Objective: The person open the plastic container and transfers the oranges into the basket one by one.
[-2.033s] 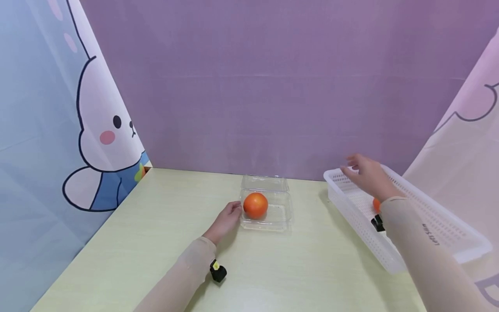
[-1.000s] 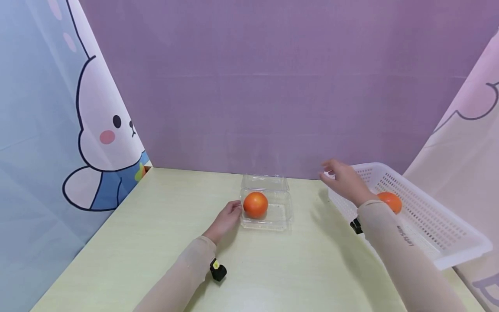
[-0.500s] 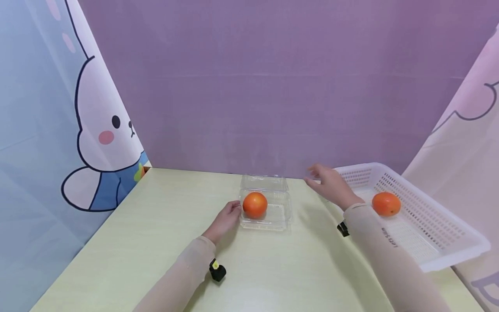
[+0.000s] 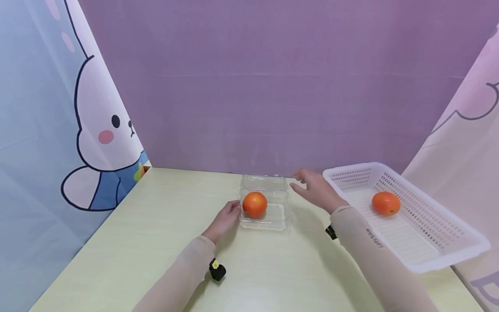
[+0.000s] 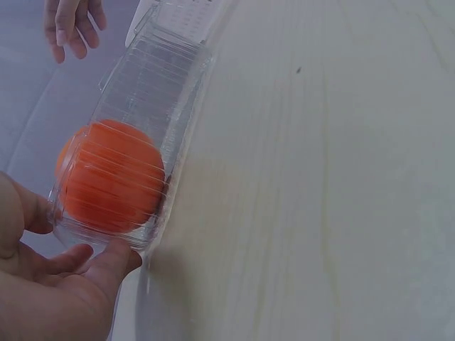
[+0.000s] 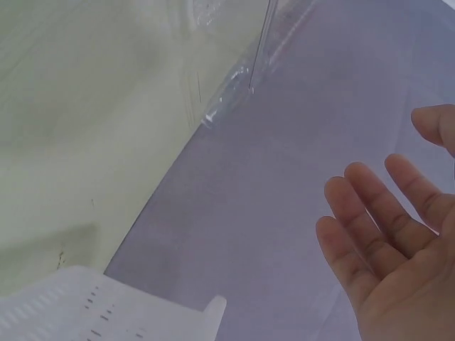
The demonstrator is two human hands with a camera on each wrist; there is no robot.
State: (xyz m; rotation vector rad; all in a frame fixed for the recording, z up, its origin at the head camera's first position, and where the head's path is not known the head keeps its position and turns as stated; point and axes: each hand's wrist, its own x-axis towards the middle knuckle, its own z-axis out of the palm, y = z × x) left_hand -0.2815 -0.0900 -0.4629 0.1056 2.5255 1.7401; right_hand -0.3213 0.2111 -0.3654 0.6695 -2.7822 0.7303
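Note:
My left hand (image 4: 225, 222) grips the left end of an open clear plastic clamshell box (image 4: 277, 212) on the table. In the left wrist view, its thumb and fingers (image 5: 106, 270) press at the end wall of the box. A smooth round orange fruit (image 4: 255, 205) sits in the left half of the base, and the lid (image 4: 265, 182) is folded back behind it. My right hand (image 4: 315, 188) hovers between the box and a white basket, empty. Its fingers (image 6: 370, 213) are spread and relaxed in the right wrist view.
The white perforated basket (image 4: 452, 255) stands at the right of the pale wooden table (image 4: 156, 251), with another orange fruit (image 4: 386, 203) inside. A purple curtain (image 4: 249, 86) hangs along the back edge. Printed cloths hang at both sides.
My right hand has moved left from over the basket to near the box's right side, leaving the fruit in the basket in sight. My left hand and the box stay put.

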